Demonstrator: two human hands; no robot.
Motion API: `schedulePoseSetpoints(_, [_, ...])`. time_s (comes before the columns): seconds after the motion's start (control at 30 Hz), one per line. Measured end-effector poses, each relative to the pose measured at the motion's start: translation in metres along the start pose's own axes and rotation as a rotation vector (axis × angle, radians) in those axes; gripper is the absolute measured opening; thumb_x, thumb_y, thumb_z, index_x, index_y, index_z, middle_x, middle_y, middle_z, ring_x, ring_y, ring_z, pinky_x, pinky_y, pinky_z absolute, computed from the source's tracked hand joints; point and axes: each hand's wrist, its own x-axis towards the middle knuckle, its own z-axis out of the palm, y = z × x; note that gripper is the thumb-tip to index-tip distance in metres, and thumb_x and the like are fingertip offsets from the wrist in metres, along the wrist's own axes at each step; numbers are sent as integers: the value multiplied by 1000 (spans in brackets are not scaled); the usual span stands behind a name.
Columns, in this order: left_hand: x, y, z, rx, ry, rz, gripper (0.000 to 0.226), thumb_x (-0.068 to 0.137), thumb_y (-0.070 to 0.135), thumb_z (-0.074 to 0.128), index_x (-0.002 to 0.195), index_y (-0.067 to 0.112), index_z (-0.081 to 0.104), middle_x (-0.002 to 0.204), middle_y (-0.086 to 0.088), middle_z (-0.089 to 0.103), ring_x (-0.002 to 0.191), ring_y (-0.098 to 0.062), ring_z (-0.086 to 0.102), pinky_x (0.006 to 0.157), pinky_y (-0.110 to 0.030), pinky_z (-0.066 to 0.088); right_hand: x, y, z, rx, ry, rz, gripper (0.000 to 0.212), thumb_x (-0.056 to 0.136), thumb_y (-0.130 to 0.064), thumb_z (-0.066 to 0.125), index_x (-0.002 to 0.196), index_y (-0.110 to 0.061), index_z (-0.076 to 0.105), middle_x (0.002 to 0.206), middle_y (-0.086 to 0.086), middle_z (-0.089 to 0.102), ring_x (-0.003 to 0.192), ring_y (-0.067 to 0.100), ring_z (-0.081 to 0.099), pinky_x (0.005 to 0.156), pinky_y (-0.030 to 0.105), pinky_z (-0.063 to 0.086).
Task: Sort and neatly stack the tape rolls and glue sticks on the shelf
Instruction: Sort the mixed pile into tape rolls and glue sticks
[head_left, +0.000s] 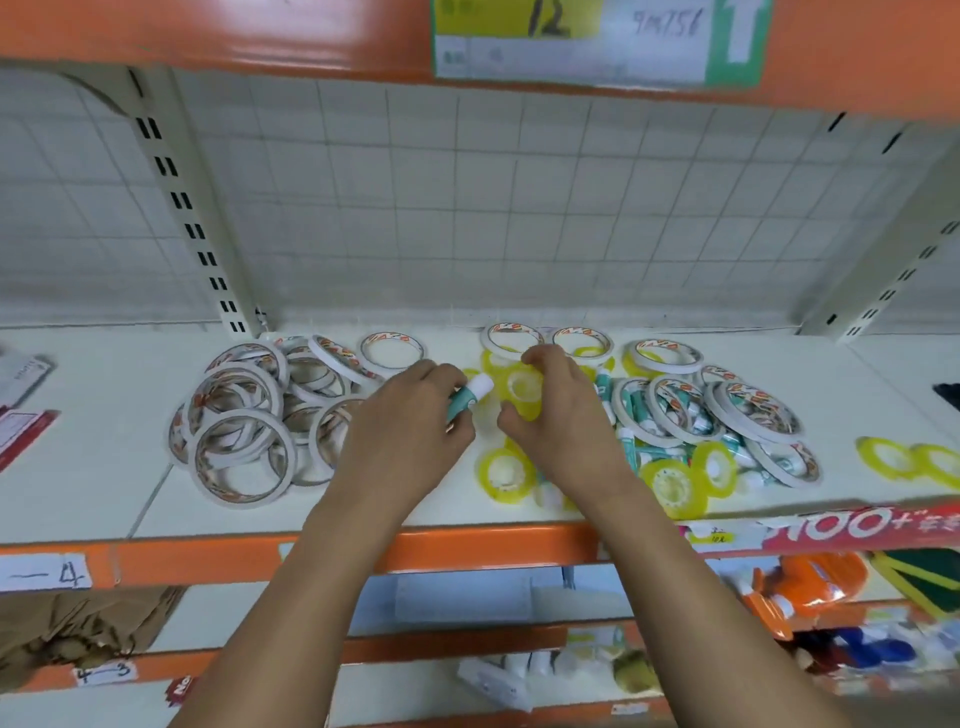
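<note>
My left hand (410, 415) grips a teal glue stick with a white cap (467, 397) above the middle of the white shelf (104, 441). My right hand (550, 410) curls round a small yellow tape roll (522, 389). A heap of thin white tape rings (244, 415) lies to the left. On the right, more white rings (753, 410), teal glue sticks (639, 415) and yellow tape rolls (670, 486) lie mixed together. Another yellow roll (504, 470) lies under my right wrist.
Two yellow rolls (909, 460) lie at the far right. White rings (511, 338) lie along the back by the grid wall (493, 208). An orange shelf edge (467, 551) runs in front, with lower shelves of goods below. Red packets (21, 431) sit far left.
</note>
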Motion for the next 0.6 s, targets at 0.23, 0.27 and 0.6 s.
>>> schedulePoseSetpoints(0.23, [21,100,41,-110,-64,186,28,87,32,59,114,31,62,107,11,61,98,-16,58,76,-36,49,-34,70,-89,-114,160,118,49,81,-25,69,126,-12,55,115,7,60,110,27,53,93,35,42])
schedulePoseSetpoints(0.27, [23,116,49,-121,-72,215,27,87,32,59,114,31,62,106,11,61,97,-16,58,76,-36,50,-39,85,-101,-131,182,138,48,81,-25,69,125,-12,55,114,7,61,110,27,54,92,34,42])
schedulePoseSetpoints(0.6, [49,307,158,-175,-156,364,23,85,31,59,108,27,64,99,8,62,92,-19,61,75,-39,51,-80,252,-234,-174,222,274,48,84,-31,67,127,-16,53,119,4,58,110,26,53,91,35,45])
